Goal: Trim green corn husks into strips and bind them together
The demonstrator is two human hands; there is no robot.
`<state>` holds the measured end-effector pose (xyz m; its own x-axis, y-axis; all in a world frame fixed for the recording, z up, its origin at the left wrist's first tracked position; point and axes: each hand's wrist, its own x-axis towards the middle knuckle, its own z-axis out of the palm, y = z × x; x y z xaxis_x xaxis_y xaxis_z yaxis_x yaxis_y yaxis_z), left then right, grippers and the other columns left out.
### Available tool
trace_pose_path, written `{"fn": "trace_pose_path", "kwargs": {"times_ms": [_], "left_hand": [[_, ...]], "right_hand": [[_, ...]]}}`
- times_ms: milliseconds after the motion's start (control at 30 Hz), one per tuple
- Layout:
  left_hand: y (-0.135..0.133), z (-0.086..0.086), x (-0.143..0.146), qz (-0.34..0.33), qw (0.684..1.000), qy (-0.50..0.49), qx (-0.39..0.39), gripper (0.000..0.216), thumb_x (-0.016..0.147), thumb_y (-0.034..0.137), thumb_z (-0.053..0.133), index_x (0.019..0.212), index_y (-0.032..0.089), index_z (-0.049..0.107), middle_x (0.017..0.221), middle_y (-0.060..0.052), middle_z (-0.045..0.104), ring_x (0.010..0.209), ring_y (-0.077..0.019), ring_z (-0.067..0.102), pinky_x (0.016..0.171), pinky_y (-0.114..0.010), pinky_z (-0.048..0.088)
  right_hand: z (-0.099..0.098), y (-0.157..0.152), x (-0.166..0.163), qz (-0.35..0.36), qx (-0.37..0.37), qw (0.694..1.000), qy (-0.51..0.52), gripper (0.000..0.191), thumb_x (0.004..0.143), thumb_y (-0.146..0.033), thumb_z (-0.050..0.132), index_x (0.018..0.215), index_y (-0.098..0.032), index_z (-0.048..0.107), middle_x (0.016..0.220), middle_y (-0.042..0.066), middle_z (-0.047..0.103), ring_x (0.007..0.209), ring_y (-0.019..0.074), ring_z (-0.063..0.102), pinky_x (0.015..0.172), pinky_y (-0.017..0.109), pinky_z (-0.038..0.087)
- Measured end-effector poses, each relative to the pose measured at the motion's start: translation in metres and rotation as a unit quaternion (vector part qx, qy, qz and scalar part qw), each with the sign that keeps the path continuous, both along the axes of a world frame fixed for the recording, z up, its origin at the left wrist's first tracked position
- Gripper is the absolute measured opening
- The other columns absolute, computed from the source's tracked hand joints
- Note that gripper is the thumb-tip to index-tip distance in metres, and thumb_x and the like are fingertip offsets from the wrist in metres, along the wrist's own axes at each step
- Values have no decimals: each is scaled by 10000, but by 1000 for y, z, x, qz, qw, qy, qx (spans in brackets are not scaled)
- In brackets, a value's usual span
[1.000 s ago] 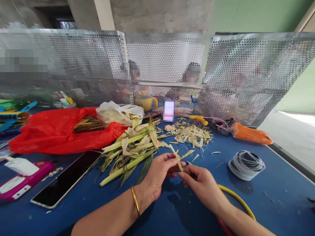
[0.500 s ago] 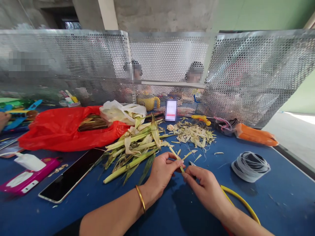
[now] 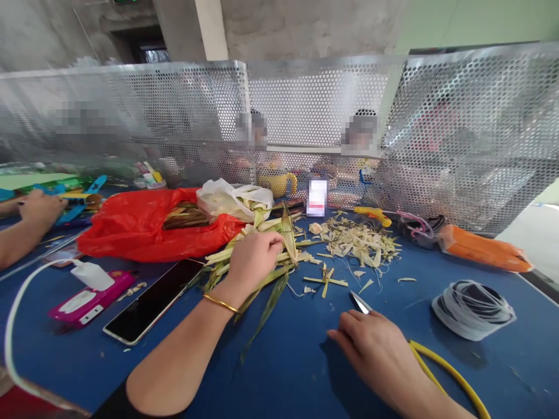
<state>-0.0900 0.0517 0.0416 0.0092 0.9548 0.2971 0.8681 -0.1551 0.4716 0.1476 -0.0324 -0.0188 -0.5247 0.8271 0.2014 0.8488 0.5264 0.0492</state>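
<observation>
My left hand (image 3: 255,259) reaches over a pile of corn husks (image 3: 286,233), its fingers curled down onto them and the fingertips partly hidden. Around my right hand (image 3: 378,343) the fingers are closed on a pair of scissors (image 3: 360,302); the pointed metal tip sticks out past the knuckles, and a yellow loop, seemingly the handle, shows behind the wrist. Just ahead of that hand, short pale husk strips (image 3: 326,281) lie crossed on the blue table (image 3: 288,366).
Husk scraps (image 3: 362,241) are heaped near a perforated metal screen (image 3: 314,93). A red plastic bag (image 3: 117,227), phone (image 3: 151,302) and magenta power strip (image 3: 91,299) sit left. String (image 3: 474,311) and an orange packet (image 3: 483,247) lie right. Another person's hand (image 3: 41,209) is far left.
The strip held between both hands has been let go and lies among the crossed strips. My left hand has moved left and away onto the husk pile; my right keeps the scissors.
</observation>
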Motion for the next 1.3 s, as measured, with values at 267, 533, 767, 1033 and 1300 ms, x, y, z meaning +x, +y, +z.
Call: {"fn": "trace_pose_path", "kwargs": {"times_ms": [267,533,767,1033,1300], "left_hand": [[-5,-21,-19,-37,969,209,-123,380,687,449,677,992,223,682,1021,-90,701,940,-297,642,745,-333,461],[6,-28,-34,29,972,230,-43,211,785,250,547,928,230,701,916,-79,727,874,-264,657,707,-317,461],[4,-25,-16,-23,978,206,31,271,838,160,465,934,207,714,964,-85,701,914,-235,626,785,-327,449],[38,-37,48,-134,980,146,-14,137,719,106,593,642,166,689,761,-125,692,838,-269,638,761,-352,449],[56,-12,39,-84,995,-26,51,98,813,221,538,793,195,631,824,-69,703,770,-207,647,695,-304,468]], "right_hand": [[-5,3,-2,-5,-17,1000,-2,192,873,-279,600,707,-228,519,683,-19,644,601,191,623,544,310,290],[-4,3,-2,4,-31,999,-11,175,874,-273,599,725,-222,522,699,-8,645,601,194,615,558,311,302],[-6,3,-1,7,-36,999,-16,160,884,-279,587,747,-220,530,714,0,647,622,205,622,572,321,308],[0,3,-4,-3,-45,999,-16,126,866,-228,609,758,-218,544,735,0,659,643,192,627,577,316,308],[4,1,-5,-14,-67,998,-8,106,875,-241,594,777,-214,562,763,9,666,673,207,636,601,325,338]]}}
